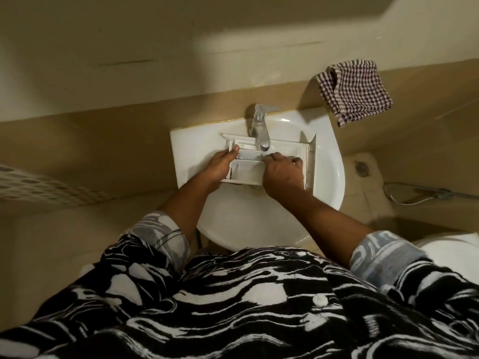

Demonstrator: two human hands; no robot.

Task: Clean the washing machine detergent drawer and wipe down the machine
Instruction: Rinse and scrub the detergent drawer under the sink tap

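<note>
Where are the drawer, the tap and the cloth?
drawer (286,149): head view, bare right compartment.
tap (261,133): head view, spout.
cloth (357,90): head view, middle of the checked fabric.

Detergent drawer (247,171): partly under the tap (260,130) and our left hand (220,168).
Right hand (283,174): fingers curled; we cannot tell whether they hold anything.
White fixture (453,243): cut by the right edge.
</note>
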